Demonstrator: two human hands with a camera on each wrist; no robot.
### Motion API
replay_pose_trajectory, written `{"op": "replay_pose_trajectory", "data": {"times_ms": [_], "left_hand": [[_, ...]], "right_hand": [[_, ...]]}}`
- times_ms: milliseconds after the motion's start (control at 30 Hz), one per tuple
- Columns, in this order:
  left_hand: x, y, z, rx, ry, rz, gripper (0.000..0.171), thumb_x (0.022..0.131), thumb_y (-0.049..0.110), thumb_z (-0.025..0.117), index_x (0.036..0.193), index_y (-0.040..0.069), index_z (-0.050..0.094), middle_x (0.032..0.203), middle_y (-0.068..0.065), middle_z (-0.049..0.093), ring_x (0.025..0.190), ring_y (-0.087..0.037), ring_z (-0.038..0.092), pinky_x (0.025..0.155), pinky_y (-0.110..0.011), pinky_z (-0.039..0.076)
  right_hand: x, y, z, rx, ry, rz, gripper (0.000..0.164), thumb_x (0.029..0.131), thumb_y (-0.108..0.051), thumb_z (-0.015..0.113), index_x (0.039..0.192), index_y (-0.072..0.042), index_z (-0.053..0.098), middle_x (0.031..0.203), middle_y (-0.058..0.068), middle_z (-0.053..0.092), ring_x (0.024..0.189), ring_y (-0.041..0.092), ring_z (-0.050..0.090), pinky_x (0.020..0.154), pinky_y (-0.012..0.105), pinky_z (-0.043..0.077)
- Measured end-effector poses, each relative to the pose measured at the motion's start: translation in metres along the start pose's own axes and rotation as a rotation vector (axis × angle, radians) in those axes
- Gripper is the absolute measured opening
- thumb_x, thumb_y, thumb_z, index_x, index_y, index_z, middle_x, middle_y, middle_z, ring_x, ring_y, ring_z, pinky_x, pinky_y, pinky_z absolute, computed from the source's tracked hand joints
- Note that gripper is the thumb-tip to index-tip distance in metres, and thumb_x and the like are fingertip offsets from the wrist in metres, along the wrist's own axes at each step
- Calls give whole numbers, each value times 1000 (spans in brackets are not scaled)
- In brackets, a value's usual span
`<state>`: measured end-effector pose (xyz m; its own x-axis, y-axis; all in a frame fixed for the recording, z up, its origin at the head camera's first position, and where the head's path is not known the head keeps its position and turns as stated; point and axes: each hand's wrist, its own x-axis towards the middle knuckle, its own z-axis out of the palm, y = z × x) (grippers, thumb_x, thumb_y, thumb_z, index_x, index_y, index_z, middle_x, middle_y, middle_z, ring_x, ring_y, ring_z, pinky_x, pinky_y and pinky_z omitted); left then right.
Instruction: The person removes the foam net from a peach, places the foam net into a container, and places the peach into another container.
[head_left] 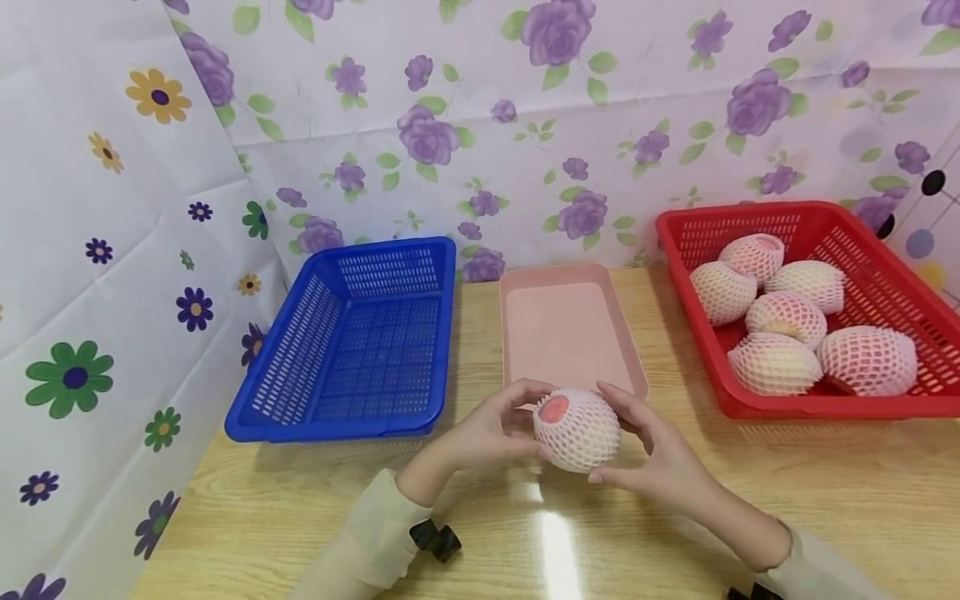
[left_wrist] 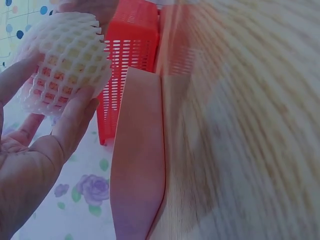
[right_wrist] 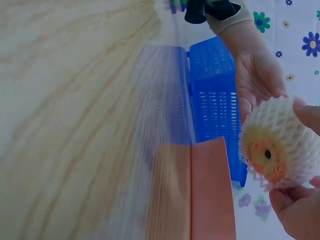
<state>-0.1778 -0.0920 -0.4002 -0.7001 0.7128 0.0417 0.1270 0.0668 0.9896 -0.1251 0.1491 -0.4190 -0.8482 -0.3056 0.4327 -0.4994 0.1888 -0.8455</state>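
Between both hands is a round fruit (head_left: 577,432) in a white foam net, raised above the table near the front of the pink tray (head_left: 573,321). My left hand (head_left: 491,425) holds its left side with thumb and fingers. On the other side, my right hand (head_left: 660,454) grips it the same way. Red and yellow skin shows through the net of the fruit (right_wrist: 267,155) in the right wrist view, with a dark spot at one end. The exact kind of fruit is unclear under the net.
A blue basket (head_left: 442,350) with nothing in it stands at the left. At the right, a red basket (head_left: 697,321) contains several netted fruits (head_left: 870,360). Flowered cloth (head_left: 480,142) hangs behind the wooden table (head_left: 480,533).
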Motion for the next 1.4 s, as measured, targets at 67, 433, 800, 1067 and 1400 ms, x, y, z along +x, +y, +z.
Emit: {"op": "replay_pose_trajectory", "data": {"times_ms": [67,433,800,1067,1400], "left_hand": [[-1,1,0,-21,3,-4,66,77,-11,69,136,2,40,133,-22,46,109,-22,58,86,-37,57],[-6,0,8,-188,7,80,70,75,-17,67,133,-5,31,131,-11,42,107,-15,56,86,-35,56],[-3,-3,6,-107,52,109,70,72,-18,68,133,-7,34,132,-26,43,111,-8,53,98,-46,49],[-4,5,3,61,111,119,65,73,-11,74,131,-4,46,126,-24,51,109,-21,54,92,-46,52],[-4,13,2,89,257,244,43,77,-13,68,117,-9,52,113,-31,56,100,-12,57,84,-34,56]], "right_hand": [[1,1,0,3,-5,-23,92,61,4,85,141,0,39,139,-7,47,122,-6,44,98,7,38],[8,6,-3,318,-85,-38,83,65,17,77,137,11,36,132,-8,53,116,4,53,95,14,46],[8,11,0,515,-103,-4,82,71,17,72,142,-1,36,133,-4,52,116,8,53,90,24,53],[9,13,0,571,-98,20,77,75,12,72,141,-5,38,134,-4,49,118,8,51,92,24,52],[12,15,-3,571,-80,-14,74,74,13,71,139,-6,41,133,-3,50,117,9,50,90,24,53]]}}
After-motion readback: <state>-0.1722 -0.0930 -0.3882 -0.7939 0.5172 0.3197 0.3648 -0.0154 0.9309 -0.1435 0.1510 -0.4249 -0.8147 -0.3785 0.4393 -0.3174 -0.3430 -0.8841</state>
